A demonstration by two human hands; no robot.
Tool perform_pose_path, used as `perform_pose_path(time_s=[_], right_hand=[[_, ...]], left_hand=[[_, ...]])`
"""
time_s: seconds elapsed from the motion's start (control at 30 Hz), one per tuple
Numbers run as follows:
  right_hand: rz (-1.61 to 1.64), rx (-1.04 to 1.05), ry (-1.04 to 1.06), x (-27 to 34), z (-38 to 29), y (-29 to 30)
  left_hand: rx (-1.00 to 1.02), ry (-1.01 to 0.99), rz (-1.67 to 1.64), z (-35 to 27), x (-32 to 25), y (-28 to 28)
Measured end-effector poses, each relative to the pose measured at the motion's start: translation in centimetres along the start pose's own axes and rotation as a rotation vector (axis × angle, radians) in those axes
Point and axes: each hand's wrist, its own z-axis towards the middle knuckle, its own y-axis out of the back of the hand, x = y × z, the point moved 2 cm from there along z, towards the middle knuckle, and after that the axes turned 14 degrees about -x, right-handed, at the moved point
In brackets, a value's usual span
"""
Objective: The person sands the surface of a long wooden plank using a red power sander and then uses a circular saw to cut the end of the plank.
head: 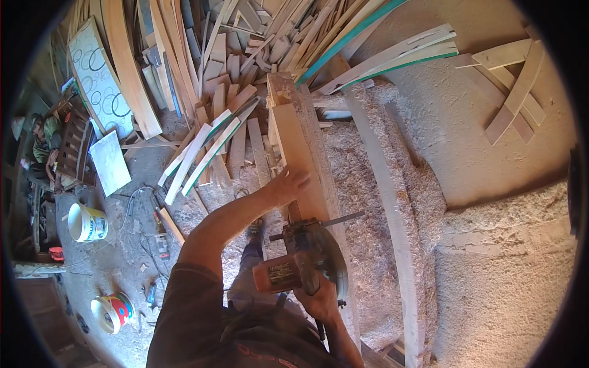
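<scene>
My right hand point(320, 296) is closed around the rear handle of a circular saw point(313, 257), which rests at the near end of a wooden board point(294, 133). The saw has a red-orange motor housing, and a metal guide bar juts out to its right. My left hand point(294, 183) lies on the board's top, just ahead of the saw; its fingers are slightly blurred. Under the board runs a long, rough timber beam point(322, 161). The saw's body hides the cutting line.
Wood offcuts point(230, 60) are heaped ahead. White and green strips point(198, 156) lean left of the beam. Two buckets point(87, 223) and corded power tools point(162, 244) stand or lie on the left floor. A person point(43, 147) sits far left. A curved plank point(391, 184) and shavings lie right.
</scene>
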Motion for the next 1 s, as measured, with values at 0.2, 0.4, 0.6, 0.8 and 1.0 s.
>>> perform_pose_path(time_s=[0.2,0.4,0.6,0.8,1.0], right_hand=[[-0.011,-0.002,0.029,0.6,1.5,-0.7],[-0.005,-0.005,0.045,2.0,3.2,-1.2],[0.008,-0.004,0.048,2.4,4.7,-1.8],[0.005,0.011,0.014,2.6,6.2,-2.9],[-0.012,0.004,0.053,4.5,7.4,-3.0]], left_hand=[[0.005,0.032,0.052,0.6,1.8,0.0],[-0.016,-0.017,-0.053,0.6,3.3,-1.2],[0.05,-0.07,-0.126,1.0,4.7,-1.7],[0.107,-0.108,-0.165,0.3,5.9,-1.4],[0.121,0.497,-0.273,-3.7,4.8,3.6]])
